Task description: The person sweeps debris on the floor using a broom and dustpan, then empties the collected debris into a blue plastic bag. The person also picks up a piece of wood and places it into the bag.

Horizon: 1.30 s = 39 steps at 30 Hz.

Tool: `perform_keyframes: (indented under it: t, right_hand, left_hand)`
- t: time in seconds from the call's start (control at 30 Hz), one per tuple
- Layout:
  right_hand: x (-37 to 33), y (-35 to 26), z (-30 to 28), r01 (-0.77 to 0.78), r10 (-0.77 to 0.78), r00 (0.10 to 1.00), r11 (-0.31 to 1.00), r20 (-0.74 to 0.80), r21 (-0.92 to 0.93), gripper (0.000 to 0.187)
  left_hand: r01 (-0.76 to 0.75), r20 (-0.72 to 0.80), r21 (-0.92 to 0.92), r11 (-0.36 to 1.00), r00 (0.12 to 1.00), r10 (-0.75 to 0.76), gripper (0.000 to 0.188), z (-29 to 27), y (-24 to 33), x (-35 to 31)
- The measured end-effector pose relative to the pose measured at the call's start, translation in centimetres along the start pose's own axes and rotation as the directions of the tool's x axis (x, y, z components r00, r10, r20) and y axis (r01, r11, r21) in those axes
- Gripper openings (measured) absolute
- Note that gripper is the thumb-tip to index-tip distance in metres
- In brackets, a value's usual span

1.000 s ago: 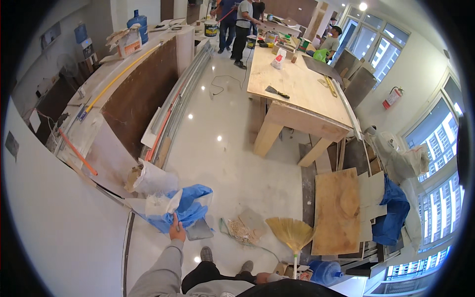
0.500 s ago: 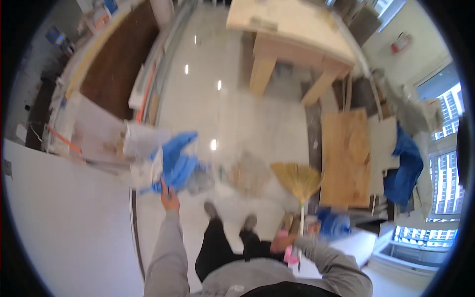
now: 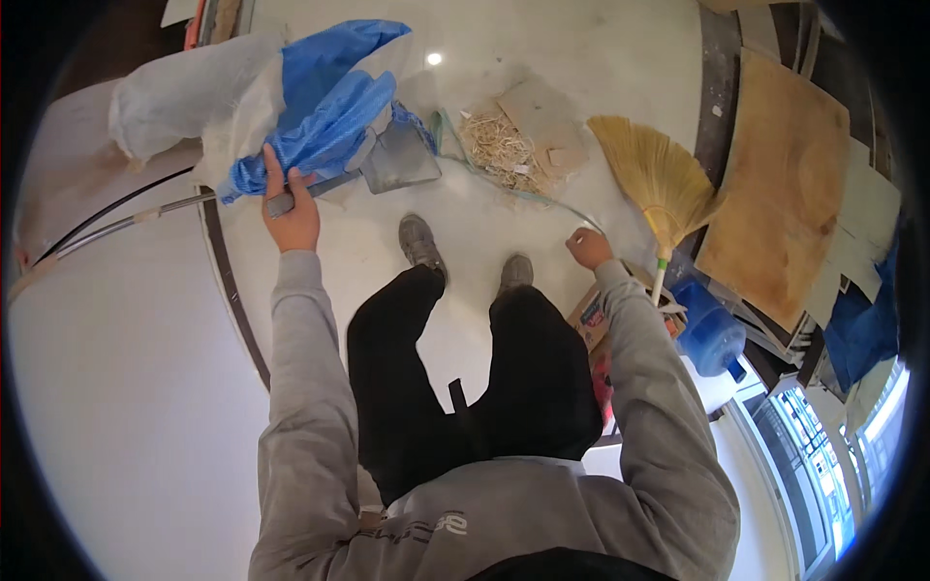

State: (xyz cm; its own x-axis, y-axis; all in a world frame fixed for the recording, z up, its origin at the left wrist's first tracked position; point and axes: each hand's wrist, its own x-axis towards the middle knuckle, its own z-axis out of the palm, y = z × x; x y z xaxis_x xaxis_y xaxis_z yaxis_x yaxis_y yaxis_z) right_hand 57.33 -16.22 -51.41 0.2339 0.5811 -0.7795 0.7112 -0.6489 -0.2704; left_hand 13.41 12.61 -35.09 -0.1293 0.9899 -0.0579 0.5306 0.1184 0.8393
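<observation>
My left hand (image 3: 292, 215) is closed around the grey handle of a dustpan (image 3: 405, 157), its index finger stretched against a blue woven sack (image 3: 334, 121). The dustpan's pan lies just right of the sack, low over the floor. My right hand (image 3: 589, 248) is closed at the end of a thin grey-green strap (image 3: 528, 195), which runs along the floor past the dustpan. A straw broom (image 3: 654, 184) stands bristles up to the right of that hand, its lower handle hidden behind my sleeve.
Wood shavings (image 3: 504, 145) and a flat brown piece (image 3: 547, 114) lie on the pale floor ahead. White sacks (image 3: 189, 92) sit at left. A blue water bottle (image 3: 710, 331), a cardboard box (image 3: 591, 318) and a wooden board (image 3: 780, 184) are at right.
My view has tipped down, closer to the floor. My right hand has moved forward, away from beside the broom handle, to the strap. My left hand stays by the blue sack.
</observation>
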Motion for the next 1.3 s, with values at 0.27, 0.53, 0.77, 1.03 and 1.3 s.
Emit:
perform_keyframes:
  t: [0.27,0.53,0.77,1.03,1.3]
  right_hand:
    - [20.2,5.6,4.3,-0.358,0.444,0.893,0.805,-0.079,0.473,0.05]
    - [28.7,7.9,8.1,-0.251,0.442,0.897,0.457,0.028,0.853,0.046]
    - [33.4,8.5,10.9,-0.2,0.38,0.923,0.342,0.06,0.918,0.026]
    - [23.7,7.0,6.9,0.266,0.049,0.962,0.036,-0.268,0.963,0.031]
    - [16.0,12.3,-1.4,0.332,-0.138,0.936,0.051,-0.322,0.942,0.046]
  left_hand:
    - [-0.141,-0.035,-0.017,0.99,0.989,0.141,0.05,3.0,-6.1,-0.4]
    - [-0.2,0.12,0.01,0.98,0.973,0.197,0.049,3.3,-3.7,-4.0]
    - [-0.417,-0.068,0.363,0.833,0.88,0.47,0.042,2.4,-4.3,-5.8]
    - [-0.249,-0.232,0.29,0.924,0.919,0.32,0.045,2.6,-4.3,-5.3]
    - [-0.31,-0.18,0.223,0.924,0.919,0.351,0.063,4.5,-4.7,-3.5]
